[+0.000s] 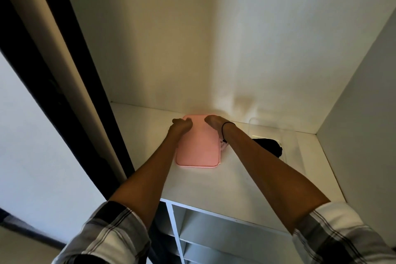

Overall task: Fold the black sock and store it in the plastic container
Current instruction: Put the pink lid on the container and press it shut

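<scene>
A pink lid (198,152) lies flat on the white shelf top (235,178), near the back wall. My left hand (182,124) rests on its far left corner with fingers curled. My right hand (214,121) lies on its far right corner, a black band around the wrist. Whether either hand grips the lid is unclear. To the right stands a clear plastic container (289,135) with a bunched black sock (269,146) inside; my right forearm hides part of both.
The shelf sits in a white wardrobe alcove with a back wall and a right side panel (364,92). A dark door frame (70,83) runs along the left. Lower white shelves (214,231) show beneath the front edge.
</scene>
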